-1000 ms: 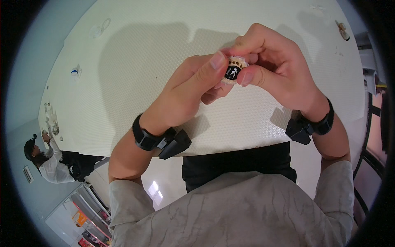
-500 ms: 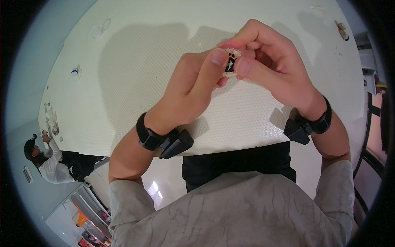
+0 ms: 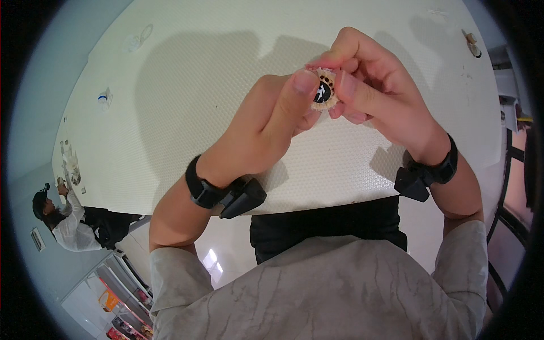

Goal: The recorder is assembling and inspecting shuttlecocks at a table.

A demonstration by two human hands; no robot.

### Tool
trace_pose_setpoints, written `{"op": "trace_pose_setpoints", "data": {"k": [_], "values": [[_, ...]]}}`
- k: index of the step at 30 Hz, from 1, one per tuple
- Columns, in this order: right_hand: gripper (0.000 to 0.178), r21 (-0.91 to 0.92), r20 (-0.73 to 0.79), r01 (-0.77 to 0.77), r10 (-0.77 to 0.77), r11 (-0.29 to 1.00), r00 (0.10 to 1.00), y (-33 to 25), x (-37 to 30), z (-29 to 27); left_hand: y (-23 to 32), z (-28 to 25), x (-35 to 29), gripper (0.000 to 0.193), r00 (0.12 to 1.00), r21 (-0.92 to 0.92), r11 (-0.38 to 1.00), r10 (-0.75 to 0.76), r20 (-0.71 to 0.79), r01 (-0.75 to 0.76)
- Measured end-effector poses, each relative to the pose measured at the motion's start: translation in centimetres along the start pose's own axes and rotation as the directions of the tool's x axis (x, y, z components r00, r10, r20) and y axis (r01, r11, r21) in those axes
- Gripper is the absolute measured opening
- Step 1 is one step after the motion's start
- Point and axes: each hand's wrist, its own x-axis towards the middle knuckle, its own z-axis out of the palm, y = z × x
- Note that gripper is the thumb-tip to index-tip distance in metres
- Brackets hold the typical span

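Note:
Between my two hands, above the white textured table (image 3: 226,119), is a small round ornament (image 3: 322,92). It has a black oval centre with a white figure, dark beads around it and a pale, ruffled-looking rim. My left hand (image 3: 277,110) pinches its left side, the thumb lying on the front edge. On the other side my right hand (image 3: 377,85) grips the right edge between thumb and fingers. Most of the fingers behind the ornament are hidden, as is its back.
A clear item with a blue band (image 3: 103,99) and a pale looped item (image 3: 136,41) lie on the left. Several small pieces (image 3: 72,164) sit along the far-left edge, beside a seated person (image 3: 71,224). Brownish items (image 3: 471,44) lie at the upper right.
The ornament has turned so more of its face shows, with the beads and rim now visible. My right thumb has shifted slightly right and uncovered its right side.

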Motion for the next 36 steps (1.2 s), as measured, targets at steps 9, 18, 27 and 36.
{"op": "trace_pose_setpoints", "data": {"k": [9,18,27,36], "values": [[0.019,0.009,-0.009,0.054,-0.054,0.999,0.999,0.4,0.1,-0.1,0.1,0.1,0.1,0.061,0.998,-0.008,0.999,0.042,0.039,-0.042],[0.018,0.028,-0.020,-0.011,0.012,1.000,1.000,-0.2,0.1,-0.2,-0.5,0.1,0.2,0.065,1.000,-0.062,0.998,-0.022,0.004,0.022],[0.027,-0.147,-0.062,0.086,-0.096,0.985,0.993,0.1,0.2,0.8,1.0,0.6,0.6,0.059,0.984,-0.022,0.998,-0.058,-0.171,0.055],[0.036,-0.189,-0.033,0.064,-0.072,0.980,0.997,0.6,0.0,0.2,0.9,0.6,0.7,0.057,0.982,-0.062,0.992,-0.116,-0.152,0.108]]}}
